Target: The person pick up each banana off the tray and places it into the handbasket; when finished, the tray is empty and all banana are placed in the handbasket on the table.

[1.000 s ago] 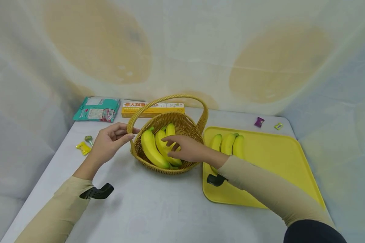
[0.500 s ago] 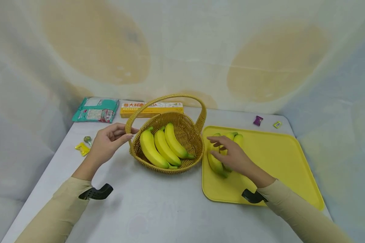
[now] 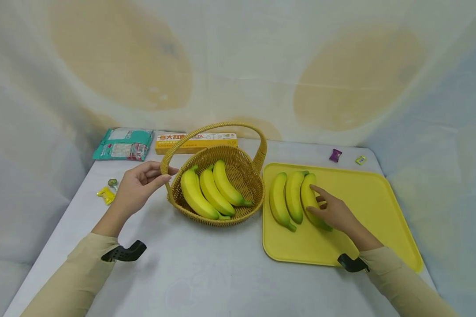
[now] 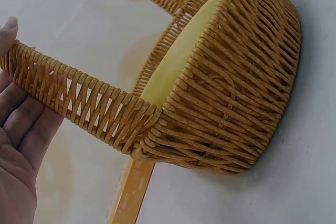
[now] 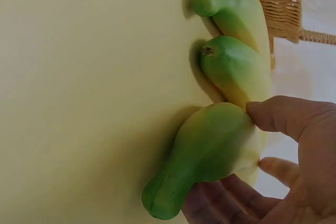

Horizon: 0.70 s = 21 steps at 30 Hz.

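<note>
My left hand (image 3: 136, 187) pinches the near-left side of the handle of a brown wicker basket (image 3: 218, 223), thumb in front and fingers behind. Several yellow bananas (image 3: 198, 196) lie in that basket. To its right, three bananas rest side by side on a yellow tray (image 3: 365, 207). My right hand (image 3: 337, 213) is at the rightmost banana (image 3: 307, 191). In the right wrist view its thumb sits on one side of this green-tipped banana (image 5: 215, 140), and the other fingers curl along the opposite side. The middle banana (image 3: 293, 198) lies just beside the thumb.
Behind the basket is a yellow pasta box (image 3: 214, 143), with a teal packet (image 3: 123, 144) to its left. Small wrapped sweets include a yellow one (image 3: 106, 195) on the left and a purple one (image 3: 335, 155) behind the tray. White cloth walls surround the table.
My right hand has left the basket, passed over the tray's bananas and reached the rightmost one. A banana it covered in the basket shows fully. My left hand stays on the handle.
</note>
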Available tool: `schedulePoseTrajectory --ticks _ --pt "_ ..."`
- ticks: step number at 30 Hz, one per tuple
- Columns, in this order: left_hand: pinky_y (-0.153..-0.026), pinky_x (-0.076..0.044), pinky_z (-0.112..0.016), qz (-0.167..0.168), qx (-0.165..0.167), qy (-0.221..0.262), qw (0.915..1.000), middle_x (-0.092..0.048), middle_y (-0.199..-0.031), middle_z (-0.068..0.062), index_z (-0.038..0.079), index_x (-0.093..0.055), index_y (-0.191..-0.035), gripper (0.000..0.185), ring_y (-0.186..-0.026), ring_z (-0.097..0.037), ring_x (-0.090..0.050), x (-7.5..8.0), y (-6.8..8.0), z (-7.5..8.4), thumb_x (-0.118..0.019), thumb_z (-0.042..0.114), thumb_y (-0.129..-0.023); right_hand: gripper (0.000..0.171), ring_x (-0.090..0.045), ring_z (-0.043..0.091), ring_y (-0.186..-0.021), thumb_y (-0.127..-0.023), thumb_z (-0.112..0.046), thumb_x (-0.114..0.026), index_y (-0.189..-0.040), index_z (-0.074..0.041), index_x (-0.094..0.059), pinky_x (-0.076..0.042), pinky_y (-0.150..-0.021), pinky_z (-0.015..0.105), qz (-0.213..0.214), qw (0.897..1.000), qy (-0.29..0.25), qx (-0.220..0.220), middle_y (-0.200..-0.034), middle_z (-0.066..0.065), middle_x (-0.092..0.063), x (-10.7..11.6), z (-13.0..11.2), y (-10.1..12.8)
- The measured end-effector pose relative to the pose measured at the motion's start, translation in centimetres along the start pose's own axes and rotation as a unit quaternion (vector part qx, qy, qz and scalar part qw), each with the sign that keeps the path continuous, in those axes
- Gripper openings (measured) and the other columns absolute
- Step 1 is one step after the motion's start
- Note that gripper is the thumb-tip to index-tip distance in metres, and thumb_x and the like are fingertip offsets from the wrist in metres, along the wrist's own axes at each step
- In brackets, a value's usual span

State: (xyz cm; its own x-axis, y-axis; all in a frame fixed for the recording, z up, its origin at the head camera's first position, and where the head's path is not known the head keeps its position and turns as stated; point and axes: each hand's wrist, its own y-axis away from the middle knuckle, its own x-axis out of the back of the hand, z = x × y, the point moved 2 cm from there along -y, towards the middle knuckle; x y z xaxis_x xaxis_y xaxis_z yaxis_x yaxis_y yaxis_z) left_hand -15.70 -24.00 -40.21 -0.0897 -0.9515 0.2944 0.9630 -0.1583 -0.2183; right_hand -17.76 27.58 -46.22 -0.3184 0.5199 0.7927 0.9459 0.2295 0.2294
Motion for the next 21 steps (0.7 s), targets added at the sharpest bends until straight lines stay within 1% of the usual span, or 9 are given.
schedulePoseTrajectory --ticks 3,10,13,16,18,21 --pt "-0.094 -0.053 -0.019 0.0 0.004 0.002 1.0 -0.074 -0.117 0.0 0.0 -0.063 -0.12 0.026 -0.11 -0.007 -0.069 0.0 0.0 0.0 -0.066 0.017 -0.101 0.076 -0.062 0.045 -0.116 -0.099 -0.036 -0.067 -0.16 -0.009 -0.03 -0.057 -0.086 0.052 -0.005 1.0 -0.004 -0.012 -0.133 0.03 -0.057 -0.2 0.5 0.2" --pt "-0.094 -0.053 -0.019 0.005 0.015 -0.01 0.9998 -0.074 -0.118 0.0 0.002 -0.064 -0.12 0.026 -0.11 -0.007 -0.069 0.0 0.0 0.1 -0.067 0.02 -0.101 0.072 -0.063 0.044 -0.112 -0.099 -0.034 -0.068 -0.159 -0.012 -0.035 -0.058 -0.083 0.05 0.013 1.0 0.0 0.0 -0.136 0.03 -0.057 0.2 0.0 1.2" --pt "-0.094 -0.053 -0.019 0.004 0.012 -0.006 0.9999 -0.074 -0.117 0.0 0.001 -0.064 -0.12 0.026 -0.109 -0.007 -0.069 0.0 0.0 0.0 -0.067 0.019 -0.101 0.069 -0.063 0.041 -0.111 -0.099 -0.033 -0.068 -0.158 -0.013 -0.037 -0.058 -0.083 0.049 0.018 1.0 0.006 0.017 -0.134 0.027 -0.059 0.9 -0.7 1.9" --pt "-0.093 -0.054 -0.019 0.002 0.007 -0.002 1.0 -0.074 -0.117 0.0 0.001 -0.065 -0.119 0.025 -0.108 -0.007 -0.07 0.1 -0.1 0.0 -0.067 0.018 -0.101 0.066 -0.063 0.038 -0.11 -0.1 -0.034 -0.067 -0.157 -0.016 -0.039 -0.058 -0.081 0.047 0.016 0.999 0.003 0.045 -0.133 0.025 -0.06 1.4 -1.5 2.5" --pt "-0.093 -0.054 -0.02 0.002 0.005 -0.002 1.0 -0.074 -0.117 0.0 0.001 -0.065 -0.119 0.025 -0.108 -0.008 -0.07 0.1 -0.1 0.0 -0.066 0.018 -0.101 0.064 -0.063 0.036 -0.11 -0.101 -0.034 -0.065 -0.157 -0.018 -0.04 -0.057 -0.08 0.044 0.009 0.998 -0.001 0.066 -0.134 0.022 -0.06 1.7 -2.3 3.0" --pt "-0.093 -0.054 -0.02 0.004 0.01 -0.005 0.9999 -0.074 -0.118 0.0 0.002 -0.065 -0.119 0.025 -0.109 -0.009 -0.07 0.0 -0.1 0.0 -0.067 0.02 -0.101 0.06 -0.063 0.032 -0.112 -0.102 -0.034 -0.064 -0.157 -0.023 -0.041 -0.057 -0.083 0.043 -0.01 0.995 -0.021 0.096 -0.136 0.016 -0.06 2.0 -3.6 3.6"
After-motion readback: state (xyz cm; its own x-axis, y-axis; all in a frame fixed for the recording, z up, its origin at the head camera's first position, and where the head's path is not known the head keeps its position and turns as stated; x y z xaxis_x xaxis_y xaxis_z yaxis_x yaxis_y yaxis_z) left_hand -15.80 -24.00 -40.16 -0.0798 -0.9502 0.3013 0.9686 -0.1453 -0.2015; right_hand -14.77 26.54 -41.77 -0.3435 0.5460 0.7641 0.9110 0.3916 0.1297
